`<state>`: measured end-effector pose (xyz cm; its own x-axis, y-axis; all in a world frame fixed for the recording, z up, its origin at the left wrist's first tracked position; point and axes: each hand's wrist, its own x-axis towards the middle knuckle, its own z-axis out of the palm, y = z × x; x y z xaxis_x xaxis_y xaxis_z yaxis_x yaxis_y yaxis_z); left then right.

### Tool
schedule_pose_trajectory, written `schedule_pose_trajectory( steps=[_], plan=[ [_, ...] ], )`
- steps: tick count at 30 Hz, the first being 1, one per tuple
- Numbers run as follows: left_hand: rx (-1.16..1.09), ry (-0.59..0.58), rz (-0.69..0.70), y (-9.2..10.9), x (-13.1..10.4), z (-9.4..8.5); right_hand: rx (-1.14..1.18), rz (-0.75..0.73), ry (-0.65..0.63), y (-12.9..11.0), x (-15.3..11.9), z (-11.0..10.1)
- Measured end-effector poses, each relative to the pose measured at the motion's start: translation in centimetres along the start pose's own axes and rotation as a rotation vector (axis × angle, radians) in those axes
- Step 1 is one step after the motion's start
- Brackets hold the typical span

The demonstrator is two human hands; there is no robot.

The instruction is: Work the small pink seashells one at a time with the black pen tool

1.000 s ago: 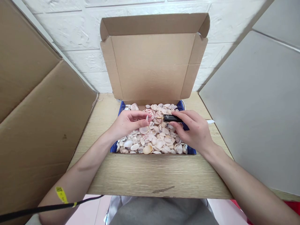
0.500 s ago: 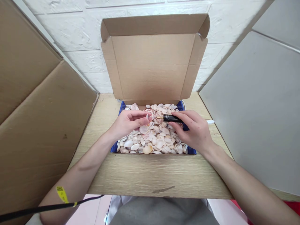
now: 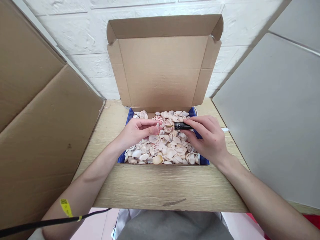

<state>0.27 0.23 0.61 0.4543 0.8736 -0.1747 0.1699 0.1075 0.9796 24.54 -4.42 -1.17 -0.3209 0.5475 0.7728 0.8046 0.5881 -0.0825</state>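
Note:
My left hand [image 3: 135,133] is over the left part of the box, its thumb and fingers pinched on a small pale seashell [image 3: 158,125]. Wrapped by the fingers of my right hand [image 3: 208,137] is a black handheld mini drill [image 3: 182,125], lying level with its brass chuck facing left. A thin bit seems to point at the shell; whether it touches or enters the shell is too small to tell. Below both hands, a cardboard box [image 3: 121,158] with blue sides holds many loose seashells [image 3: 158,159], white, cream and some red-speckled.
The box's lid [image 3: 162,70] stands upright against a white brick wall [image 3: 70,33]. Cardboard [image 3: 50,123] closes off the left, a grey panel [image 3: 272,116] the right. A white tip [image 3: 225,129] shows behind my right hand. A black cable [image 3: 50,222] crosses at lower left.
Both hands keep nearly the same place. My right hand and the drill have shifted very slightly, and the shell in my left fingers sits at a slightly different angle.

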Motion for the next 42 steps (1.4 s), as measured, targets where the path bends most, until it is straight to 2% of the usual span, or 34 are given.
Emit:
schedule_pose_trajectory(
  steps=[8,18,26,32,42],
  plan=[
    [0.028,-0.008,-0.008,0.34,-0.13,0.13,0.020,0.043,-0.012,-0.11,-0.09,0.12],
    [-0.003,-0.010,0.022,0.14,-0.02,-0.02,0.066,0.109,-0.183,-0.19,-0.56,0.07],
    [0.008,-0.016,0.008,-0.08,0.04,-0.08,0.061,0.019,-0.059,0.19,-0.33,0.17],
    [0.036,-0.019,-0.005,-0.09,0.06,-0.06,0.013,-0.013,-0.013,0.11,-0.13,-0.01],
    [0.035,-0.037,0.020,0.20,-0.12,-0.11,0.046,0.056,-0.054,-0.12,-0.16,-0.02]
  ],
)
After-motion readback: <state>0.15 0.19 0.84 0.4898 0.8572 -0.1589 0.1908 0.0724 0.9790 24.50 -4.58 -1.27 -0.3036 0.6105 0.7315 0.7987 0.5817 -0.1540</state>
